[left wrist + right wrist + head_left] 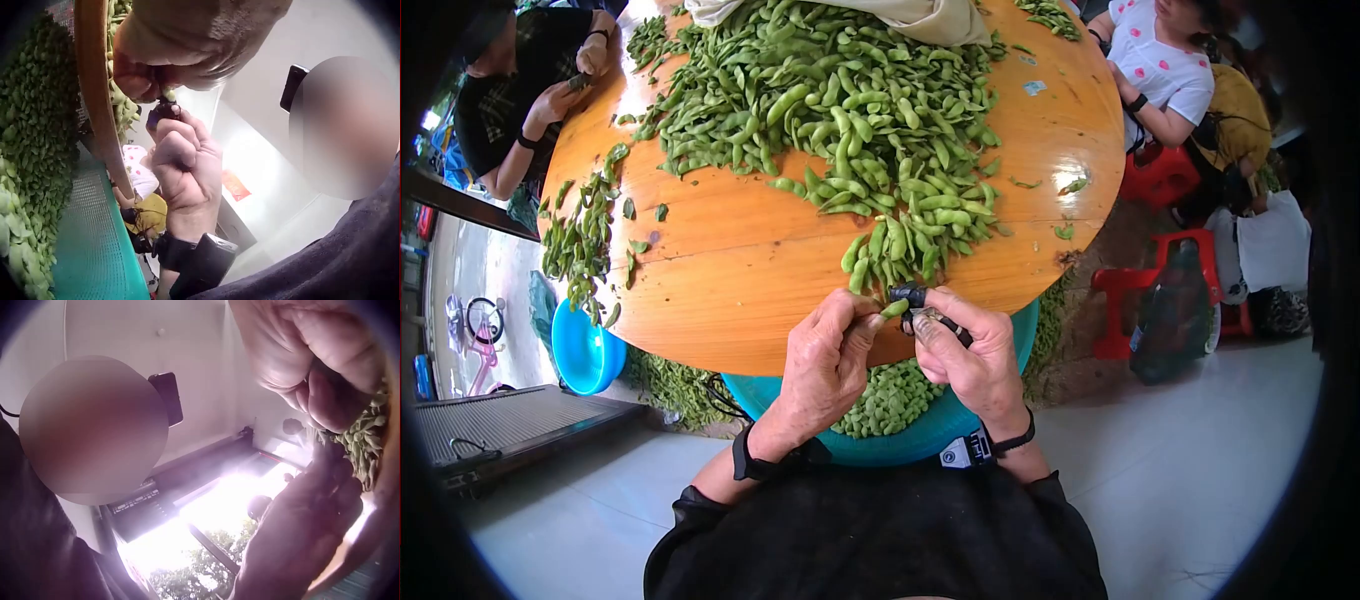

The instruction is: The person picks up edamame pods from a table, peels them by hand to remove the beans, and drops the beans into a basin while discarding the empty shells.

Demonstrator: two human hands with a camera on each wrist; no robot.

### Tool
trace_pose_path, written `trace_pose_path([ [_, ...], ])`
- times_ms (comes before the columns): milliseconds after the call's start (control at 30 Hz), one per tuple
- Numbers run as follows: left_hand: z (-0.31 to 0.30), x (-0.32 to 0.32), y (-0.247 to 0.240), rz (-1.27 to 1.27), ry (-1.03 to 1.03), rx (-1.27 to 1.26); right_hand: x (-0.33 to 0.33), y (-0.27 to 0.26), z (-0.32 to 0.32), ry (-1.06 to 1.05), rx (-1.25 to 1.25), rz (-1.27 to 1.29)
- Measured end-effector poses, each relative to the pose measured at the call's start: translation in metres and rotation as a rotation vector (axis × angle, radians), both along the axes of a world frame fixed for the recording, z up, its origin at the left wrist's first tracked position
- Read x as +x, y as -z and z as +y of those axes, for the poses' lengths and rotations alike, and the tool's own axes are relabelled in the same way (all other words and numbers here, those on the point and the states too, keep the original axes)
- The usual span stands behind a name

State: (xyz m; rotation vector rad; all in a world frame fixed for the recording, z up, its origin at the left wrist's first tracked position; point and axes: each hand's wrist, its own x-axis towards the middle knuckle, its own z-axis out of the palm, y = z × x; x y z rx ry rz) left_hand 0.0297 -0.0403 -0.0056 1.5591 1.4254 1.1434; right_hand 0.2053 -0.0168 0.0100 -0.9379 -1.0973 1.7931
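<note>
Over the table's near edge, my left hand (825, 350) pinches a green soybean pod (895, 309) between thumb and fingers. My right hand (978, 362) meets it from the other side, fingers curled, with black coverings (908, 295) around its fingertips closing on the pod's end. In the left wrist view, the pod's pale tip (169, 95) shows between the two hands. Below them sits a teal basin (930, 445) with shelled green beans (887, 400) inside. A large heap of soybean pods (830, 100) spreads over the wooden table (720, 260), reaching down toward my fingers.
A smaller row of pods (580, 240) lies at the table's left. Beside the table stand a blue basin (588, 350) and a red stool (1115, 300). One person in black (530, 90) sits at far left, another in white (1165, 70) at far right. Husks (670, 385) litter the floor.
</note>
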Motion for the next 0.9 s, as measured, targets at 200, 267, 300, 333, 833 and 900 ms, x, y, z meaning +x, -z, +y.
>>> trace_pose_path([
  [200,0.003,0.0,0.005,0.048,-0.003,0.161,-0.002,0.005,0.005,-0.012,-0.037,-0.025],
  [267,0.002,-0.003,0.004,0.029,0.023,0.08,-0.002,0.007,0.007,-0.035,-0.134,0.067],
  [300,0.001,-0.004,0.006,0.028,0.022,0.077,-0.001,0.008,0.008,-0.035,-0.136,0.067],
  [333,0.0,-0.004,0.01,-0.01,0.053,0.052,0.001,0.01,0.009,-0.062,-0.152,0.099],
  [833,-0.004,-0.002,-0.002,-0.309,0.213,-0.194,0.005,0.003,-0.005,0.008,0.121,-0.18],
  [900,-0.003,-0.003,0.001,0.035,0.132,0.026,0.004,0.002,-0.006,0.003,0.222,-0.282],
])
